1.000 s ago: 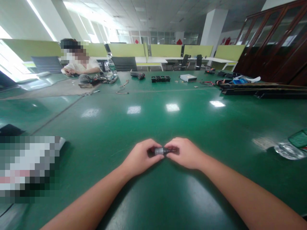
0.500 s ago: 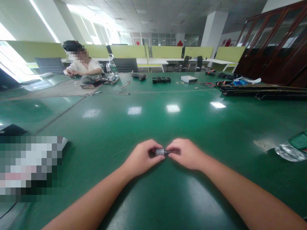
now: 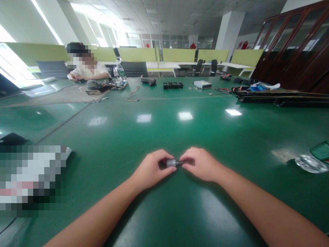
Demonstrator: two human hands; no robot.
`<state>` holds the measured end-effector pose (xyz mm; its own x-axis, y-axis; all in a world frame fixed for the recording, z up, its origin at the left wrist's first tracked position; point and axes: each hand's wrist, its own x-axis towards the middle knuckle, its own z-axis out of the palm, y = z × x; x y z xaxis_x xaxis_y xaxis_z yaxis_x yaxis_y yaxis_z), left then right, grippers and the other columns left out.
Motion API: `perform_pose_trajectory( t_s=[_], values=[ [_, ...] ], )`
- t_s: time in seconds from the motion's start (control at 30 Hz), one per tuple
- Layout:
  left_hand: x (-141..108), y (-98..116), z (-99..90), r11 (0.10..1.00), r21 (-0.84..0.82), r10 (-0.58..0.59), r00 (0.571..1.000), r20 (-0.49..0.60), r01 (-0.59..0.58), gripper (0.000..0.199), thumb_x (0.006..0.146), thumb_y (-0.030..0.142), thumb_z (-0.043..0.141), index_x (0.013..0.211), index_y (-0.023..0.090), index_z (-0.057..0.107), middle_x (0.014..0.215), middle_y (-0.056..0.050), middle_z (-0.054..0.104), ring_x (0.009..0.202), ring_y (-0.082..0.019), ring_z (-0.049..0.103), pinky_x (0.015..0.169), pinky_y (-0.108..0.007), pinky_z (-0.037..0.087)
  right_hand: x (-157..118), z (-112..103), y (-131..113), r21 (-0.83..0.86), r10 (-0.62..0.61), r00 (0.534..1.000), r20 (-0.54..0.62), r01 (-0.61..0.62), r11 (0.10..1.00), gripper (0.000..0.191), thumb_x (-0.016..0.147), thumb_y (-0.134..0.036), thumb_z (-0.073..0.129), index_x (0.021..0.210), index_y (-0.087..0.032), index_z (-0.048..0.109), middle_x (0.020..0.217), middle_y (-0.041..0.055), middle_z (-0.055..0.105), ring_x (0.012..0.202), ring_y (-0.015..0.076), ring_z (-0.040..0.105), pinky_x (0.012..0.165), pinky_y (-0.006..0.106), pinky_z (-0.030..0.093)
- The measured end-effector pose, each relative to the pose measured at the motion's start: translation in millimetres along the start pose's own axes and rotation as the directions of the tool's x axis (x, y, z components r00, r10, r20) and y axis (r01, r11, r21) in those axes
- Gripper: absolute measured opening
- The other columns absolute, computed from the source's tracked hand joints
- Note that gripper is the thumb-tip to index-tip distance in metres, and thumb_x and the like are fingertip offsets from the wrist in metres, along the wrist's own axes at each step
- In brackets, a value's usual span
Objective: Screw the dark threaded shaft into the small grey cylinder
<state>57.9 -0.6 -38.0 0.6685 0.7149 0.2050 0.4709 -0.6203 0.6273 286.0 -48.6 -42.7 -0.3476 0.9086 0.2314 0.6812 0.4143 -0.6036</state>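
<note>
A small grey cylinder [image 3: 171, 163] with a narrow dark shaft [image 3: 179, 163] lies level between my hands, low over the green tabletop [image 3: 164, 127]. The thumb and fingers of my left hand [image 3: 154, 168] are closed around the cylinder's left part, hiding that end. On the other side, my right hand [image 3: 202, 166] pinches the dark shaft, which looks ridged; its far end is partly covered by the fingers. What exact kind of part this is I cannot make out.
To the left is a blurred-out pale box-like object [image 3: 43, 171]. On the right lies a shiny silver, crumpled-looking item [image 3: 311, 164]. Across the table, a person [image 3: 88, 70] sits near a plastic bottle [image 3: 120, 70]; black parts [image 3: 173, 85] and a white box [image 3: 202, 84] line the far side.
My right hand has shifted slightly right along the shaft, so a bit more of the dark shaft shows between the hands. My left hand has stayed put.
</note>
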Motion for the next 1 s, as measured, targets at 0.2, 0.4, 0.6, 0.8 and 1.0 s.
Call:
perform_pose_trajectory(
  t_s=[0.2,0.4,0.6,0.8,1.0],
  values=[
    [-0.9,-0.1,0.2,1.000,0.003,0.000,1.000,0.000,0.000,0.020,0.082,0.033,0.072,0.098,0.020,0.071,0.089,-0.002,0.069,0.080,-0.017,0.063,0.073,-0.027,0.049,-1.1,-2.2,3.2,-0.017,0.010,1.000,0.009,-0.010,1.000,0.013,0.083,-0.018,0.068,0.094,-0.020,0.074,0.088,0.0037,0.071,0.083,0.0164,0.060,0.076,0.029,0.045],
    [-0.6,-0.3,-0.7,1.000,-0.003,-0.012,1.000,-0.008,0.012,0.021,0.082,0.033,0.073,0.097,0.020,0.071,0.088,-0.003,0.070,0.078,-0.017,0.063,0.071,-0.027,0.050,-2.4,-7.6,5.5,-0.041,0.032,0.999,0.017,-0.031,0.999,0.013,0.082,-0.016,0.068,0.092,-0.020,0.074,0.085,0.0033,0.070,0.081,0.0160,0.060,0.073,0.028,0.044],
    [-0.5,0.3,-1.2,1.000,-0.006,-0.008,1.000,-0.008,0.008,0.021,0.082,0.033,0.073,0.097,0.020,0.071,0.088,-0.003,0.070,0.079,-0.017,0.064,0.072,-0.028,0.051,-2.5,-9.4,5.3,-0.037,0.039,0.999,0.022,-0.038,0.999,0.011,0.081,-0.016,0.068,0.089,-0.020,0.074,0.083,0.0027,0.068,0.079,0.0155,0.060,0.072,0.027,0.044],
    [-1.1,-0.5,-1.3,1.000,-0.007,-0.003,1.000,-0.008,0.003,0.022,0.082,0.034,0.072,0.097,0.020,0.071,0.088,-0.003,0.070,0.078,-0.017,0.064,0.071,-0.027,0.051,-4.4,-17.6,7.0,-0.075,0.079,0.996,0.032,-0.076,0.994,0.012,0.078,-0.014,0.067,0.086,-0.020,0.074,0.080,0.0022,0.069,0.074,0.0146,0.060,0.068,0.026,0.044],
    [-2.2,-0.4,-1.4,1.000,-0.008,-0.013,1.000,-0.006,0.012,0.020,0.081,0.033,0.073,0.096,0.020,0.071,0.088,-0.003,0.070,0.078,-0.017,0.064,0.072,-0.027,0.051,-6.2,-26.8,10.2,-0.115,0.168,0.986,0.020,-0.165,0.980,0.017,0.075,-0.011,0.064,0.084,-0.020,0.076,0.078,0.0021,0.071,0.069,0.0141,0.061,0.064,0.026,0.045]
  ],
)
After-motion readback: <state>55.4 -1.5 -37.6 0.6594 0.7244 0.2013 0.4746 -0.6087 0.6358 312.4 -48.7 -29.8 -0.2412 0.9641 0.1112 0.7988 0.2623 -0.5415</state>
